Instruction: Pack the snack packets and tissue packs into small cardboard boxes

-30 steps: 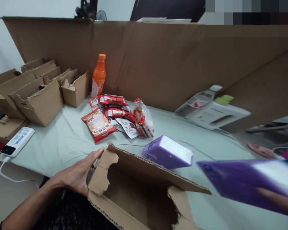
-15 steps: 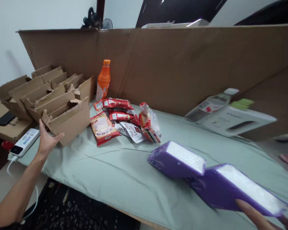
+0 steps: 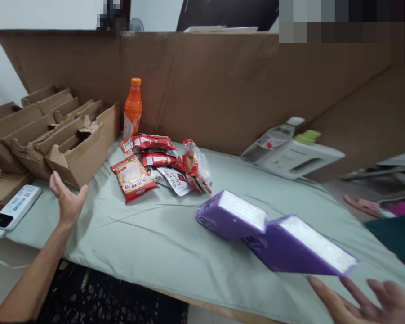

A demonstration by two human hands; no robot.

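My left hand (image 3: 69,198) is open, thumb and fingers apart, just in front of the nearest cardboard box (image 3: 86,155). Whether a fingertip still touches that box I cannot tell. At the lower right my right hand (image 3: 364,299) is open and a little blurred, its fingers spread by the near edge of a purple pack (image 3: 300,247) with a white face. A second purple pack (image 3: 234,216) lies against it on the left. Red snack packets (image 3: 135,177) and white pouches (image 3: 175,180) lie heaped in the middle, beside a clear bag with red print (image 3: 197,166).
An orange bottle (image 3: 133,108) stands by the tall cardboard wall (image 3: 202,85). A clear bottle (image 3: 274,139) and a white jug (image 3: 300,157) lean at the right. The white power bank (image 3: 18,207) with a cable sits at the left. Green cloth (image 3: 148,243) covers the surface.
My left hand has let go of the cardboard box and opened. My right hand has come off the purple pack. The view has shifted to the right.
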